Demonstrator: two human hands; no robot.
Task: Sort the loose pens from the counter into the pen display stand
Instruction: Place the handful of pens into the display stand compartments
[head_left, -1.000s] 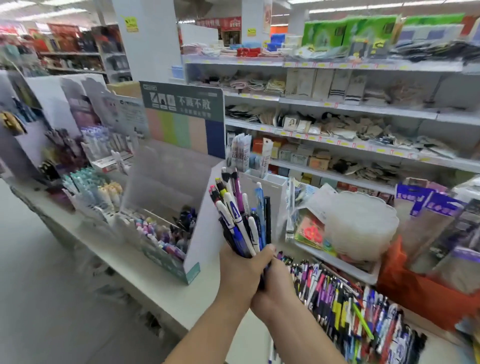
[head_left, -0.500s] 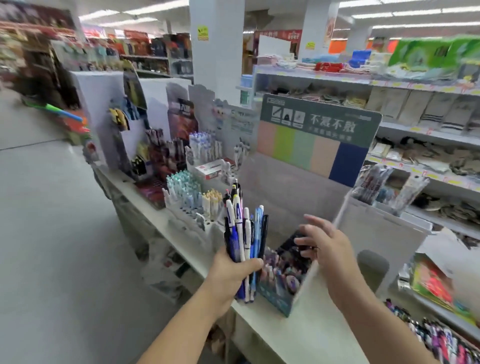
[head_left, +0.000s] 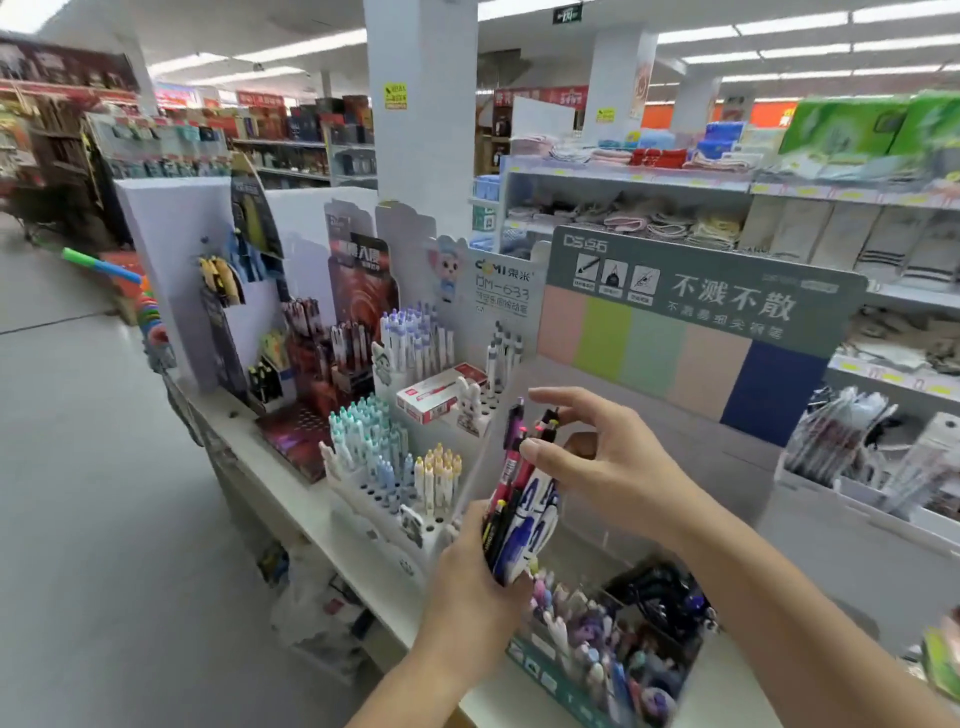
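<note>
Overhead, header card reads "不溅不散", left hand curled round pen bundle, white-blue and magenta barrels, right hand fingers spread, thumb touching caps, display stand below fingers.

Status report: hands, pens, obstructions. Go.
Left hand grips pen bundle. Right hand open, fingers at the pen tops. Pen display stand directly below. Nothing seen blocking.

Lower ends of the fistful of red, black and blue-white pens hidden inside the left hand; near teal cardboard pen display stand blurred, its pens indistinct.
</note>
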